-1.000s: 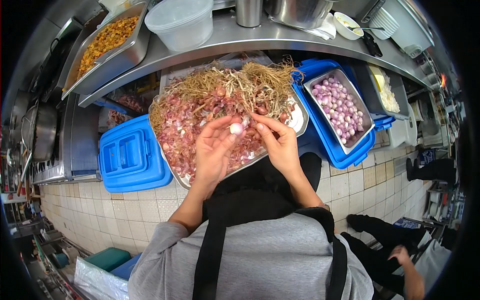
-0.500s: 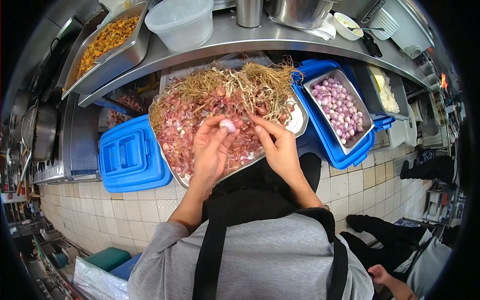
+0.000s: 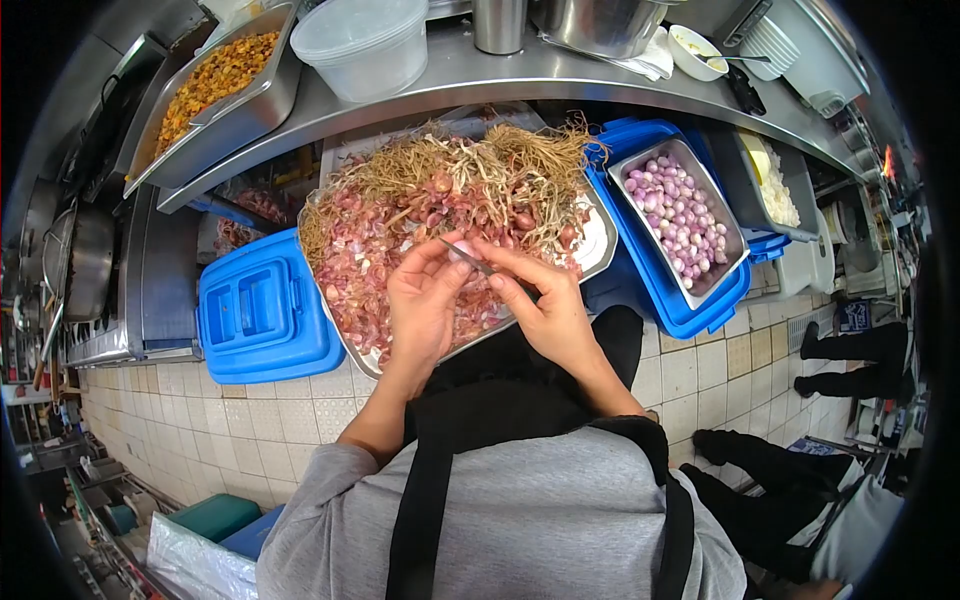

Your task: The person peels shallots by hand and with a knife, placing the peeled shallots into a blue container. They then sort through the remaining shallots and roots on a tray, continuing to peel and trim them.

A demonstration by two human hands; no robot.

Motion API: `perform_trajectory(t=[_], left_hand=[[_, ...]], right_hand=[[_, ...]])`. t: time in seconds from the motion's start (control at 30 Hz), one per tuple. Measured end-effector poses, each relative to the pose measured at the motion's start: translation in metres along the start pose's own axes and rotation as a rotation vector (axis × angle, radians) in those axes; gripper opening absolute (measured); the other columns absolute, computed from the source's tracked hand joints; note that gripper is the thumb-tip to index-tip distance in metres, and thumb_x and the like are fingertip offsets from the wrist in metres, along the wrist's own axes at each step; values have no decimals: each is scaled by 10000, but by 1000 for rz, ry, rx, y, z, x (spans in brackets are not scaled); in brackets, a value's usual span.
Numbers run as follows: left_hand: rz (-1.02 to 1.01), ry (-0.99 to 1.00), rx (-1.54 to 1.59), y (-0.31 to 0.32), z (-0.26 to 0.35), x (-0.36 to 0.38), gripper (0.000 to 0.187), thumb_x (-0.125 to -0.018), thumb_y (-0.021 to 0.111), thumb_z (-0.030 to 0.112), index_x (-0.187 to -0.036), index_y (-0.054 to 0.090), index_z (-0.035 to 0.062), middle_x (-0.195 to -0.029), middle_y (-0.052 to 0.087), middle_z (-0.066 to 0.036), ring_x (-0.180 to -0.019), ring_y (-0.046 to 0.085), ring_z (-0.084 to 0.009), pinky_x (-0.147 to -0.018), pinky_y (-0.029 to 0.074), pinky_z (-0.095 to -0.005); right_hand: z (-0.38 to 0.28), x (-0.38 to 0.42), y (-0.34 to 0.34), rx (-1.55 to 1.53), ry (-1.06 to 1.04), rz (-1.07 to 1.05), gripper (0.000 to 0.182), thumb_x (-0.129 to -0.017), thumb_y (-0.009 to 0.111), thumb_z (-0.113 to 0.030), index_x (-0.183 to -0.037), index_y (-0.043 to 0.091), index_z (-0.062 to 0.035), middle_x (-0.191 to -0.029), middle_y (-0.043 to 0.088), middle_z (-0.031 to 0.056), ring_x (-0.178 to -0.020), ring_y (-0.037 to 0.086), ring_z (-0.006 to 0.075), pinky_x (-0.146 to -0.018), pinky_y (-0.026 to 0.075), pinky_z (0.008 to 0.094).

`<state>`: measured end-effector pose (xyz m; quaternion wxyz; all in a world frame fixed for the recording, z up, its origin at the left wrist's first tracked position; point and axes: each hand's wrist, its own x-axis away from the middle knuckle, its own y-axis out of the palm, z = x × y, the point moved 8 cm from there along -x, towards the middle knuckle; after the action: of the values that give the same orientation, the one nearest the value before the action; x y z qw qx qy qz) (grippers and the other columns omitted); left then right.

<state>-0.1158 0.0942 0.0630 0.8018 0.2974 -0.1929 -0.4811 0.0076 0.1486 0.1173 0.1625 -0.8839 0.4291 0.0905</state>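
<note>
My left hand [image 3: 420,305] pinches a peeled pinkish shallot [image 3: 461,246] between thumb and fingers, above the tray. In my right hand [image 3: 548,308] is a small knife [image 3: 478,265], its dark blade lying across the shallot; most of its handle is hidden by the fingers. Below both hands a metal tray [image 3: 598,243] is heaped with reddish shallot skins [image 3: 365,255]. Dry stalks and roots [image 3: 530,155] pile along the tray's far side, with a few unpeeled shallots [image 3: 524,221] among them.
Peeled shallots fill a steel pan [image 3: 738,250] on a blue lid [image 3: 690,322] at right. Another blue lid [image 3: 265,355] is at left. A steel shelf [image 3: 460,75] overhangs the tray's far side, holding a clear tub [image 3: 362,55]. Co-workers' legs [image 3: 780,470] show at lower right.
My right hand has moved left and in to the shallot, and the knife blade now shows across it. At right, a co-worker's legs have shifted and another's hand has dropped lower.
</note>
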Motion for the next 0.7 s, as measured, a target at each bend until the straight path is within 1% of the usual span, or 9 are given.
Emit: perform_trajectory(t=[0.13, 0.23, 0.33, 0.4, 0.43, 0.53, 0.63, 0.67, 0.7], left_hand=[[-19, 23, 7, -1, 2, 1, 308, -810, 586, -94, -1113, 552, -49, -1045, 616, -144, -945, 611, -174, -845, 512, -284], [-36, 36, 6, 0, 3, 2, 314, -805, 595, -92, -1113, 561, -43, -1063, 616, -145, -951, 611, -175, -844, 512, -284], [-69, 24, 22, -1, 1, 3, 332, -804, 601, -84, -1130, 557, -37, -1081, 613, -144, -952, 612, -178, -842, 512, -286], [-108, 19, 61, 2, 3, 3, 343, -812, 599, -73, -1149, 550, -32, -1088, 611, -145, -951, 613, -181, -837, 513, -288], [-103, -27, 61, 2, 1, 4, 344, -822, 591, -57, -1162, 543, -27, -1092, 608, -148, -950, 612, -183, -832, 515, -286], [-104, -130, 48, 6, -2, 5, 354, -848, 571, -20, -1199, 517, -16, -1111, 596, -163, -950, 610, -191, -823, 517, -280], [-130, -155, 26, 13, -2, 5, 372, -861, 556, -8, -1228, 492, -19, -1139, 582, -183, -952, 609, -199, -827, 514, -277], [-126, -158, 30, 14, -2, 5, 377, -864, 551, -9, -1235, 485, -21, -1142, 580, -188, -952, 609, -202, -829, 513, -276], [-121, -161, 32, 14, -2, 4, 382, -866, 547, -10, -1241, 478, -23, -1145, 578, -193, -951, 609, -204, -831, 512, -274]], right_hand=[[-3, 0, 1, -75, -12, -25, 299, -849, 576, -50, -1146, 604, -43, -1034, 648, 154, -933, 637, 240, -803, 479, 306], [-3, 1, 1, -64, -29, -47, 304, -851, 572, -48, -1154, 600, -40, -1017, 651, 151, -868, 639, 218, -767, 480, 282], [2, 3, -1, 100, 2, -98, 298, -865, 562, -51, -1160, 592, -22, -929, 664, 100, -735, 599, 163, -691, 471, 258], [10, 5, 1, -201, 165, -94, 285, -883, 550, -63, -1162, 593, -23, -843, 637, 51, -658, 533, 105, -613, 440, 225], [14, 6, 3, -353, 246, -91, 280, -891, 543, -69, -1163, 594, -23, -801, 623, 26, -619, 499, 77, -574, 425, 208], [37, 8, 1, -630, 401, -89, 267, -914, 520, -82, -1165, 599, -36, -752, 569, -17, -582, 450, 23, -505, 368, 172], [47, 4, -13, -492, 371, 63, 263, -929, 502, -97, -1168, 604, -57, -733, 545, -18, -555, 424, 1, -475, 326, 146], [52, 4, -18, -330, 333, 116, 259, -936, 491, -114, -1155, 605, -36, -752, 597, 5, -583, 506, 27, -505, 387, 178], [55, 5, -20, -259, 326, 137, 260, -933, 494, -120, -1150, 603, -25, -771, 618, 29, -611, 542, 57, -529, 412, 205]])
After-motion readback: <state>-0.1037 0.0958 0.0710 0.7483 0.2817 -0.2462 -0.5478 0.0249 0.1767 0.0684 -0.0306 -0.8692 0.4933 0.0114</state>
